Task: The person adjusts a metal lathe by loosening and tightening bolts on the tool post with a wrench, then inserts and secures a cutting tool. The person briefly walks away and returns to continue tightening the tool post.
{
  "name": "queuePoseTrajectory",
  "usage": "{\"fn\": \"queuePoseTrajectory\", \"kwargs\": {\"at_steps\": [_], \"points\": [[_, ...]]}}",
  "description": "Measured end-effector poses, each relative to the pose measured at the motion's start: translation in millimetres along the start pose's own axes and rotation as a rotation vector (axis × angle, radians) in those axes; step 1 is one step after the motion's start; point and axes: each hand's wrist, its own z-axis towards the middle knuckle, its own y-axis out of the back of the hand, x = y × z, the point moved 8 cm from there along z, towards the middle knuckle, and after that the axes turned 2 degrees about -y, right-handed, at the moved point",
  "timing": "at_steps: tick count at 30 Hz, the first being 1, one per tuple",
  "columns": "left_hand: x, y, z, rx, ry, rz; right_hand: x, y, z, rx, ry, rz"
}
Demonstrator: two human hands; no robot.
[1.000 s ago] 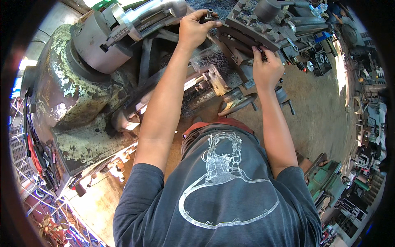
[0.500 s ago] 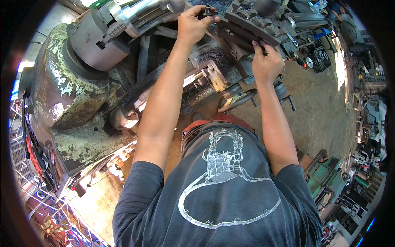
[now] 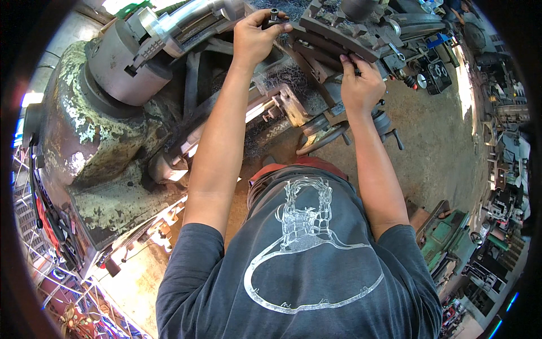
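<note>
At the top of the view, my left hand (image 3: pixel 252 42) closes round a dark metal piece with a small bolt-like cylinder (image 3: pixel 274 14) standing up from it. The left thumb points toward the near end of a dark, slotted tool post (image 3: pixel 333 38) on the lathe carriage. My right hand (image 3: pixel 362 87) is curled at the post's lower edge, thumb and forefinger pressed to it. The other right fingers are bent, and whatever lies within them is hidden. Below and between my arms sits a handwheel (image 3: pixel 323 138).
The lathe's big chuck (image 3: pixel 130 65) and worn headstock (image 3: pixel 84 130) fill the left, with a shiny metal workpiece (image 3: pixel 195 25) beyond. Metal shavings (image 3: pixel 288 79) lie under the carriage. A crank handle (image 3: pixel 398 139) juts out on the right; a green machine (image 3: pixel 446 240) stands at lower right.
The whole scene has shifted slightly left in the view. Both hands stay in nearly the same place against the tool post, with the same grip.
</note>
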Motion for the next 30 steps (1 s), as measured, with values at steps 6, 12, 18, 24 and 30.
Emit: {"fn": "queuePoseTrajectory", "kwargs": {"at_steps": [6, 12, 18, 24, 30], "points": [[4, -1, 2, 0.018, 0.011, -0.018, 0, -1, 0, 0.006, -0.032, -0.027], [-6, -4, -3, -0.030, -0.100, 0.188, 1, -2, -1, -0.031, -0.048, -0.042], [-36, -15, -13, -0.019, -0.336, 0.541, 2, -2, -2, -0.019, -0.070, -0.054], [-32, -21, -19, -0.128, -0.258, 0.695, 1, -1, -1, -0.072, -0.020, -0.021], [-34, -22, -24, -0.214, -0.223, 0.721, 3, 0, -1, 0.020, -0.040, -0.084]]}}
